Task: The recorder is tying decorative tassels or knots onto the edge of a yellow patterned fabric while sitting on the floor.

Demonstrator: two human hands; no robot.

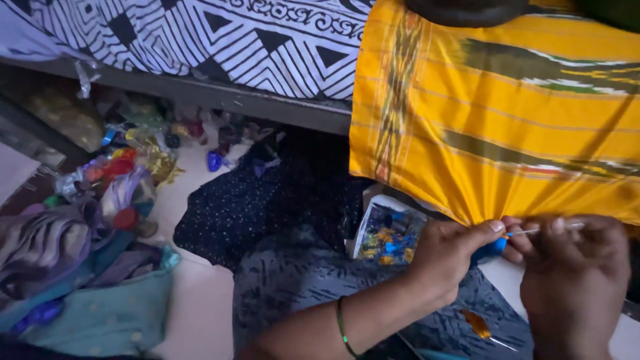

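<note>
Pale floor (200, 293) runs beside a bed edge, with a black-and-white patterned sheet (253, 40) above and a yellow cloth (493, 113) with green bands hanging down over the edge at right. Both hands meet at the lower hem of that cloth. Left hand (447, 257), a green bangle (342, 327) on its wrist, pinches the hem between thumb and forefinger, other fingers curled under; a blue object (492, 249) sits just behind them, its kind unclear. Right hand (573, 280) has fingers pressed together around a thin pale needle-like tool (540, 231), its tip pointing at the left thumb; the hands nearly touch. Dark dotted fabric (267, 200) lies on the floor below, and a colourful printed packet (388, 235) rests just left of the left hand. Far left: a heap of shiny wrappers (127, 167) and folded teal cloth (113, 313). Lighting is dim.
</note>
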